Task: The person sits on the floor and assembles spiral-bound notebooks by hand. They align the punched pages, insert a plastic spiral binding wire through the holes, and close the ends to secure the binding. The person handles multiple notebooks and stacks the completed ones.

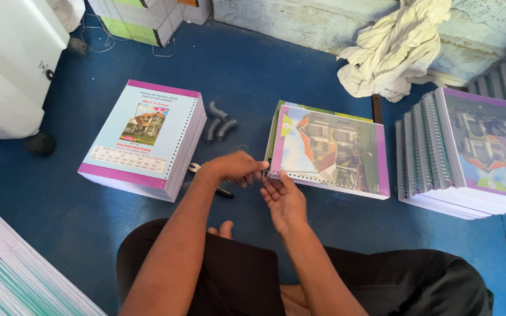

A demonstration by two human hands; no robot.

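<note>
I sit cross-legged on a blue floor. My left hand point(235, 168) and my right hand point(283, 198) meet at the near left corner of a short stack of punched notebooks point(332, 149) with a house picture on the cover. Fingertips of both hands pinch at the punched edge; a thin wire piece seems to be between them, too small to be sure. A pair of pliers point(221, 188) lies on the floor under my left wrist.
A tall punched stack point(144, 137) stands at the left. Spiral-bound notebooks point(469, 155) are piled at the right. Dark wire coils point(219, 124) lie between the stacks. A crumpled cloth point(390, 50) rests by the wall, a white machine point(7, 64) at far left.
</note>
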